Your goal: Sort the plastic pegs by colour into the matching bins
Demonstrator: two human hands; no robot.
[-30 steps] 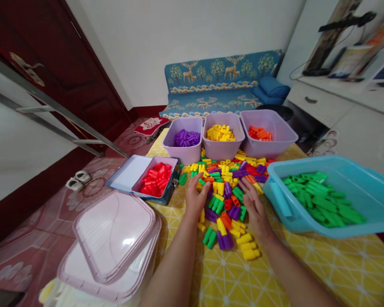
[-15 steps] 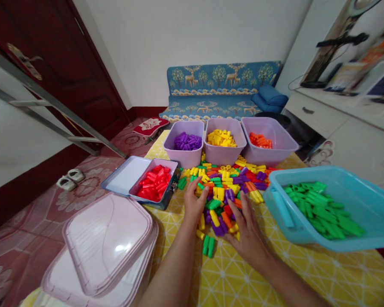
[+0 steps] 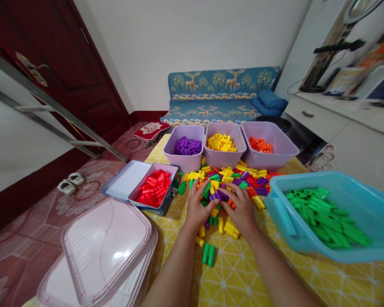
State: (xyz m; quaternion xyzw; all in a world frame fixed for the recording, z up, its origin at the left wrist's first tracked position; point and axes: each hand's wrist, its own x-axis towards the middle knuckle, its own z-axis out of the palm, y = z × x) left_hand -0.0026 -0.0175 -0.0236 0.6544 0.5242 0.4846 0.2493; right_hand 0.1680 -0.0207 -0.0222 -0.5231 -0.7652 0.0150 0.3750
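Note:
A loose heap of plastic tube-shaped building pieces [image 3: 230, 174] in yellow, green, purple, orange and red is spread over the tabletop. My left hand [image 3: 197, 209] cups the heap's left side, thumb apart from the fingers. Opposite it, my right hand [image 3: 243, 211] curves round the right side, its fingers spread. A cluster of purple and yellow pieces [image 3: 215, 192] sits between both hands; whether any is lifted I cannot tell. Nearer me lie several yellow pieces [image 3: 231, 229] and a pair of green pieces [image 3: 208, 254].
Behind the heap stand lilac bins with purple pieces [image 3: 188, 146], yellow pieces [image 3: 222, 142] and orange pieces [image 3: 260, 145]. A hinged case [image 3: 128, 181] with red pieces and stacked pale lids [image 3: 109, 247] are left. A blue basin [image 3: 283, 213] with green pieces is right.
Both hands have drawn closer together around the pieces. The purple and orange pieces near my right hand have shifted away from me, and more yellow ones show in front.

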